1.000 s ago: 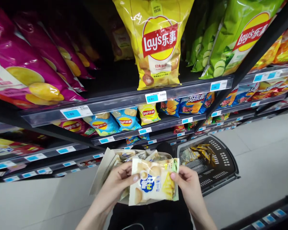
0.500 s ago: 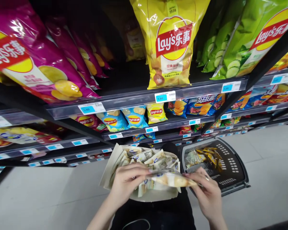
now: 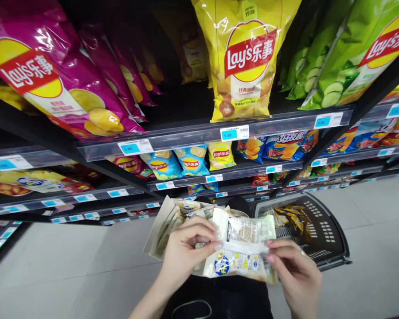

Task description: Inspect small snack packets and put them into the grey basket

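Between my hands a small snack packet [image 3: 242, 246] is held up, its printed back with a text panel and a blue logo facing me. My left hand [image 3: 189, 248] pinches its left edge between thumb and fingers. The right edge is gripped by my right hand [image 3: 294, 266], thumb below and fingers above. Behind the packet a pale open carton [image 3: 158, 228] rests at my lap, filled with several similar packets [image 3: 179, 212]. The held packet and my left hand cover much of the carton.
A dark shopping basket [image 3: 335, 239] stands on the floor at the right, with several yellow-brown packets [image 3: 294, 217] inside. Ahead, a shelf edge [image 3: 193, 133] carries price tags and large chip bags, including a yellow one [image 3: 249, 62]. Smaller bags [image 3: 191, 161] sit on the lower shelf.
The packet has been turned from nearly edge-on to show its printed back. Both hands still hold its ends. The whole view has shifted slightly.
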### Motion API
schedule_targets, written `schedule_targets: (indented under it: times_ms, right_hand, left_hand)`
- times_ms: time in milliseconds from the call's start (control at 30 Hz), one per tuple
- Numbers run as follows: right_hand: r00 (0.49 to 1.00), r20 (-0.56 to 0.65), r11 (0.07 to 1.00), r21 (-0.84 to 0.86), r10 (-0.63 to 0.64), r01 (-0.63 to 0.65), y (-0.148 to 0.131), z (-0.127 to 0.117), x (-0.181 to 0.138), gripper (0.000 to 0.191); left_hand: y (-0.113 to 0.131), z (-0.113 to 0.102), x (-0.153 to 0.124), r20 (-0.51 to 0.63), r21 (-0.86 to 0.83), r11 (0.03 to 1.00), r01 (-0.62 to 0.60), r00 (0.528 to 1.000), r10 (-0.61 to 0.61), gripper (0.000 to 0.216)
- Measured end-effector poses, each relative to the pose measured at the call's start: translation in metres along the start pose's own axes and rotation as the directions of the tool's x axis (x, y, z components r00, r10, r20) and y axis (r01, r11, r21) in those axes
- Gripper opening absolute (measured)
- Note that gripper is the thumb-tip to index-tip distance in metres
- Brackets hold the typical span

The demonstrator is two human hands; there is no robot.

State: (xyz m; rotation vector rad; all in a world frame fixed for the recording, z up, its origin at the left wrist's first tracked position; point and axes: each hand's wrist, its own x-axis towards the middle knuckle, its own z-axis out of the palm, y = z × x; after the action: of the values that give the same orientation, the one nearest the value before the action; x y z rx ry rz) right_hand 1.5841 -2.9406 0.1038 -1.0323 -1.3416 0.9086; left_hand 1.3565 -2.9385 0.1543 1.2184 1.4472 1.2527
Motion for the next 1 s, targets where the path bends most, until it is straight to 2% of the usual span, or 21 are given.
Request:
schedule_targets:
  times_ms: [67,133,167,233,300,367,467,633,867,1000]
  right_hand:
    - [0.986,-0.112,0.992,0.056,0.122,-0.117,0.003,0.008,-0.001,0.017]
    - [0.940,-0.141,0.940,0.195,0.310,-0.281,0.007,0.011,0.000,0.026]
    - [0.907,-0.085,0.886,0.272,0.412,-0.376,0.009,0.012,0.000,0.034]
    - [0.826,0.148,0.746,0.365,0.544,-0.557,0.012,0.011,0.003,0.045]
    - [0.742,0.372,0.648,0.363,0.558,-0.669,0.015,0.009,0.006,0.040]
    - [0.699,0.489,0.618,0.348,0.522,-0.705,0.018,0.008,0.008,0.032]
    - [0.696,0.522,0.617,0.355,0.492,-0.702,0.023,0.009,0.006,0.035]
    - [0.709,0.484,0.625,0.357,0.512,-0.695,0.035,0.011,-0.001,0.037]
    - [0.723,0.461,0.637,0.359,0.515,-0.683,0.037,0.018,-0.004,0.034]
    - [0.723,0.450,0.637,0.356,0.525,-0.684,0.037,0.019,-0.005,0.037]
  left_hand:
    - [-0.002,0.004,-0.001,-0.012,-0.066,0.996,0.061,0.998,-0.062,0.015]
    - [-0.004,0.005,-0.001,-0.002,-0.172,0.975,0.143,0.989,-0.145,0.029]
    - [-0.006,0.004,-0.001,0.009,-0.221,0.958,0.181,0.983,-0.184,0.038]
    - [-0.009,0.003,0.000,0.031,-0.278,0.932,0.232,0.972,-0.233,0.052]
    - [-0.011,0.002,0.001,0.045,-0.299,0.922,0.246,0.969,-0.244,0.056]
    - [-0.010,0.002,0.001,0.065,-0.325,0.909,0.260,0.965,-0.253,0.052]
    - [-0.006,0.002,0.002,0.092,-0.370,0.874,0.314,0.949,-0.302,0.045]
    - [-0.001,0.002,0.005,0.082,-0.371,0.843,0.391,0.917,-0.389,0.039]
    - [-0.001,0.001,0.005,0.107,-0.384,0.848,0.365,0.930,-0.352,0.041]
    - [0.000,0.001,0.005,0.101,-0.375,0.856,0.355,0.934,-0.342,0.033]
